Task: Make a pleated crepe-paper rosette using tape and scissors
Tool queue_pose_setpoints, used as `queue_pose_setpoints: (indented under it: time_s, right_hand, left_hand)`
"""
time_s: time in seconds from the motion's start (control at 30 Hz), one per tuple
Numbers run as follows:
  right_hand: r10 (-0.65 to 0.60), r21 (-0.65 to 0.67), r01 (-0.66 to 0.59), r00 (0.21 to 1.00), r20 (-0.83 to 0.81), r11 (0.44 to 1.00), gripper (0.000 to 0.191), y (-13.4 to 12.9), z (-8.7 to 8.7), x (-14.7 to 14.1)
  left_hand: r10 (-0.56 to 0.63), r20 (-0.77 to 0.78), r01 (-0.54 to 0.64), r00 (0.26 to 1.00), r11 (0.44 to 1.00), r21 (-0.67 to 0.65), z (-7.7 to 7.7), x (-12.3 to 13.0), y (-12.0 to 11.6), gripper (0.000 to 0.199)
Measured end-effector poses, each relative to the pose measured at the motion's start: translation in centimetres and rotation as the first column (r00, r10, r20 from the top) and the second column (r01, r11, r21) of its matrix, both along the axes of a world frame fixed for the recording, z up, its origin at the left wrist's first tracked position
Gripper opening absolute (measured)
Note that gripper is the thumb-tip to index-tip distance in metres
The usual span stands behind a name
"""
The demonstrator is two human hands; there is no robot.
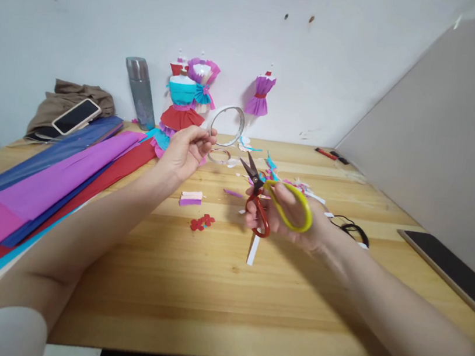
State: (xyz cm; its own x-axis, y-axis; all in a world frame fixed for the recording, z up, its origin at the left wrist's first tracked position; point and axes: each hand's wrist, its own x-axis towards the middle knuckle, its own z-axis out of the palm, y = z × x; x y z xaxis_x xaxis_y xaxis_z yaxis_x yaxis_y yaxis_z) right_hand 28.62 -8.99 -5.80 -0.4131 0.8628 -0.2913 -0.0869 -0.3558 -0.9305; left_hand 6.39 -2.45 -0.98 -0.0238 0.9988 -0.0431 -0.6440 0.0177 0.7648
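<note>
My left hand point(189, 150) pinches the edge of a roll of tape point(241, 125), lifted above the table. Scissors point(258, 182) with one yellow and one red handle are in my right hand point(279, 210), their blades parted and pointing up and to the left. Under that hand a white strip point(252, 251) reaches down over the wood. Red paper pieces point(202, 222) lie between my arms, and just behind them is a small pink and purple paper stack point(191, 198).
Long folded coloured papers point(53, 170) cover the left side, beside a phone point(77, 116) and a bottle point(140, 93). Small dress forms point(181, 93) stand at the back. Paper scraps point(302, 187) lie behind my right hand. A dark tablet-like slab point(449, 270) rests at the right.
</note>
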Motion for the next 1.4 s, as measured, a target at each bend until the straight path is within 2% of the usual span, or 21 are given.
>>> queue_pose_setpoints:
  time_s: [0.23, 0.33, 0.5, 0.67, 0.73, 0.8, 0.87, 0.93, 1.0, 1.03, 1.07, 1.13, 1.17, 1.23, 1.27, 1.3, 1.33, 1.4]
  right_hand:
    - [-0.027, -0.067, 0.02, 0.994, -0.103, 0.998, 0.058, -0.1, 1.8, -2.1]
    - [-0.048, -0.083, 0.039, 0.992, -0.113, 0.996, 0.058, 0.3, 1.9, -2.4]
    - [-0.04, -0.042, 0.039, 0.999, -0.025, 0.998, 0.061, 0.4, 1.9, -2.8]
    - [-0.113, 0.043, 0.112, 0.994, 0.01, 0.993, 0.053, 0.8, 1.0, -2.7]
    - [-0.139, 0.098, 0.128, 0.984, 0.115, 0.987, 0.052, 1.2, 0.7, -2.0]
    - [-0.142, 0.203, 0.079, 0.938, 0.316, 0.976, 0.052, 1.6, 0.6, -1.0]
    - [-0.14, 0.362, -0.088, 0.817, 0.559, 0.928, 0.049, 1.5, 0.8, 0.2]
    - [-0.132, 0.442, -0.282, 0.7, 0.702, 0.852, 0.047, 1.0, 1.2, 1.3]
    - [0.156, 0.267, -0.49, 0.663, 0.732, 0.83, 0.042, 0.1, 1.7, 2.1]
    - [0.317, 0.148, -0.556, 0.65, 0.691, 0.818, 0.041, -0.3, 1.8, 2.3]
    - [0.453, 0.047, -0.621, 0.621, 0.639, 0.783, 0.039, -0.7, 1.8, 2.5]
    - [0.592, -0.096, -0.66, 0.589, 0.55, 0.745, 0.04, -1.1, 1.6, 2.7]
    - [0.602, -0.134, -0.642, 0.597, 0.531, 0.755, 0.041, -1.1, 1.3, 2.7]
    - [0.47, -0.103, -0.51, 0.67, 0.574, 0.854, 0.04, -0.6, 0.8, 2.8]
    - [0.342, -0.032, -0.412, 0.706, 0.621, 0.91, 0.038, -0.2, 0.5, 2.7]
    - [0.148, 0.097, -0.287, 0.719, 0.679, 0.953, 0.035, 0.2, 0.4, 2.6]
    - [-0.009, 0.201, -0.196, 0.695, 0.719, 0.96, 0.03, 0.7, 0.3, 2.5]
    - [-0.127, 0.278, -0.131, 0.654, 0.745, 0.952, 0.027, 1.4, 0.3, 1.8]
  left_hand:
    - [-0.073, -0.022, 0.074, 0.997, 0.997, 0.022, -0.2, 0.6, -0.9, 0.034]
    - [-0.11, -0.046, 0.112, 0.993, 0.993, 0.037, -0.7, 0.8, -0.9, 0.031]
    - [-0.147, -0.094, 0.151, 0.985, 0.988, 0.044, -1.5, 0.9, -0.9, 0.028]
    - [-0.152, -0.101, 0.157, 0.983, 0.987, 0.043, -1.3, 1.1, -1.0, 0.028]
    - [-0.131, -0.092, 0.135, 0.987, 0.99, 0.031, -0.8, 1.0, -1.0, 0.03]
    - [-0.11, -0.078, 0.111, 0.991, 0.994, 0.02, -0.2, 0.7, -1.0, 0.031]
    - [-0.086, -0.065, 0.087, 0.994, 0.996, 0.022, 0.5, 0.3, -0.9, 0.033]
    - [-0.061, -0.06, 0.063, 0.996, 0.998, 0.019, 1.1, -0.1, -0.7, 0.034]
    - [-0.042, -0.056, 0.043, 0.998, 0.999, 0.02, 1.5, -0.4, -0.5, 0.034]
    - [-0.034, -0.055, 0.035, 0.998, 0.999, 0.024, 1.6, -0.6, -0.5, 0.033]
    - [-0.025, -0.054, 0.027, 0.998, 0.999, 0.028, 1.7, -0.6, -0.4, 0.033]
    - [-0.02, -0.051, 0.022, 0.999, 0.999, 0.039, 1.9, -0.7, -0.5, 0.035]
    - [-0.024, -0.048, 0.027, 0.999, 0.999, 0.045, 1.9, -0.6, -0.5, 0.036]
    - [-0.038, -0.044, 0.04, 0.998, 0.998, 0.051, 2.0, -0.6, -0.7, 0.038]
    - [-0.041, -0.043, 0.043, 0.998, 0.998, 0.05, 2.0, -0.6, -0.7, 0.038]
    - [-0.038, -0.047, 0.04, 0.998, 0.998, 0.044, 2.0, -0.6, -0.8, 0.037]
    - [-0.028, -0.055, 0.03, 0.998, 0.999, 0.033, 2.0, -0.6, -0.8, 0.036]
    - [-0.01, -0.08, 0.011, 0.997, 1.0, 0.018, 2.0, -0.6, -0.8, 0.034]
